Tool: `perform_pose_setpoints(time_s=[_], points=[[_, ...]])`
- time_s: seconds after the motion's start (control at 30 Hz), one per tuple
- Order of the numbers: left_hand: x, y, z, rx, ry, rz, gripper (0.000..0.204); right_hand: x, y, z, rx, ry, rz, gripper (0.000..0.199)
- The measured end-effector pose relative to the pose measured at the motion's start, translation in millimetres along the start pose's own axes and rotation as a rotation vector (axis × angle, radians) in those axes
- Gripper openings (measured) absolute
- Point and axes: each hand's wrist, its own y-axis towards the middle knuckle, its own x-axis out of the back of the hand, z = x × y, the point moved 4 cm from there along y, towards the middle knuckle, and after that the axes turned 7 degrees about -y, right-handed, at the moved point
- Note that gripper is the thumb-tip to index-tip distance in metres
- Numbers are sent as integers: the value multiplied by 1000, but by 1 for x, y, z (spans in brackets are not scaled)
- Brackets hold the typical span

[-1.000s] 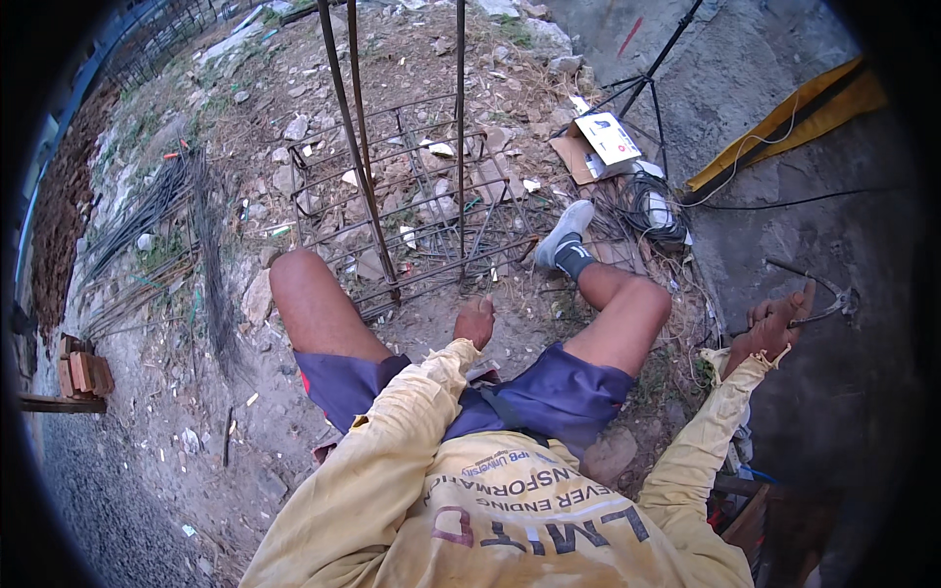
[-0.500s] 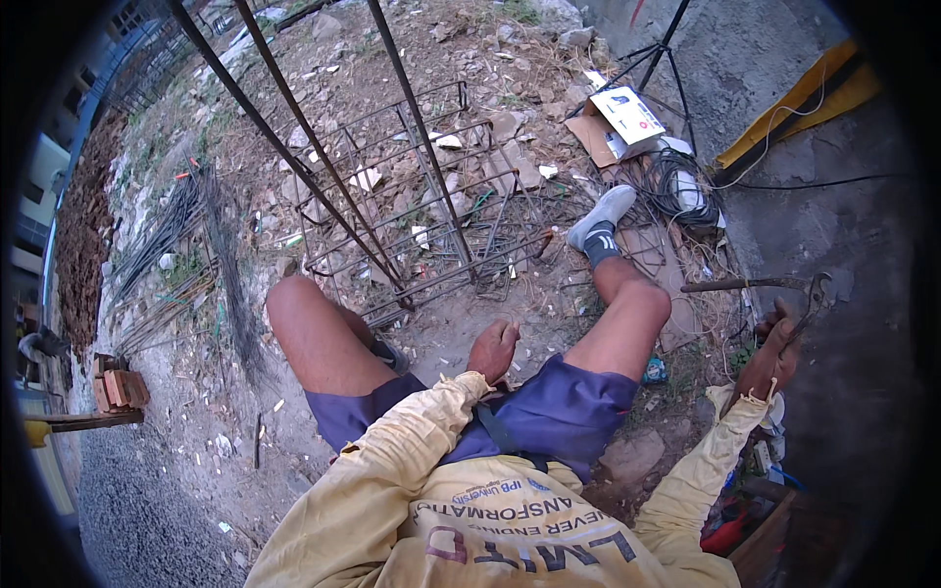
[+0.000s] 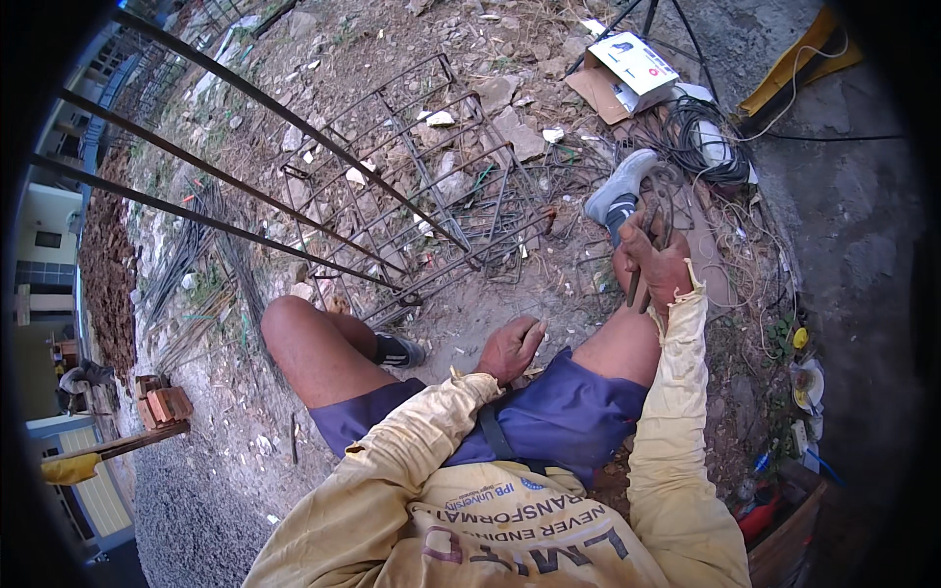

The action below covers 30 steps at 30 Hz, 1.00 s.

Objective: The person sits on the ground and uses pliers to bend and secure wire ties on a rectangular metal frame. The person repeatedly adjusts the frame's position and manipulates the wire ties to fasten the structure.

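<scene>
My right hand (image 3: 659, 260) is closed around a pair of dark metal pincers (image 3: 638, 292), above my right knee and lower leg. Their handles stick out below the fingers, while the jaws blur into the clutter behind. Beside my left thigh, close to my shorts, my left hand (image 3: 512, 350) is curled closed, thumb along the fingers; whatever it holds, if anything, is hidden. Ahead of both hands a rusty rebar cage (image 3: 431, 281) lies on the ground between my legs. Long steel bars (image 3: 284, 122) rise from it toward the upper left.
Broken stone and tile litter the ground. Loose wire bundles (image 3: 186, 260) lie left, with bricks (image 3: 165, 405) nearer me. Far right are an opened cardboard box (image 3: 632, 73), coiled black cable (image 3: 701, 142) and a yellow-and-black sheet (image 3: 804, 64). A wooden crate (image 3: 789, 534) stands at lower right.
My right hand has swung left with the pincers, from far out on the right to above my right knee. My left hand has shifted slightly right. The view has turned, so the bars lean further left.
</scene>
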Motion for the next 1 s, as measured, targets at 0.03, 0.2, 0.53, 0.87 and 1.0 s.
perform_pose_setpoints(time_s=[0.03, 0.2, 0.53, 0.87, 1.0], points=[[0, 3, -5, -12, 17, 9, 28, -26, 12, -28, 33, -187, 112, 50], [3, 13, -30, -204, 40, 33, 22, -132, 21, -129, 181, -449, 373, 42], [48, 13, -7, -64, 2, -231, 28, -151, 20, -138, -109, -200, 590, 43], [77, 27, 21, 428, -836, -182, 43, -171, 8, -136, 56, -243, 616, 40], [74, 25, 19, 369, -724, -172, 46, -175, 11, -155, -68, -228, 562, 36]])
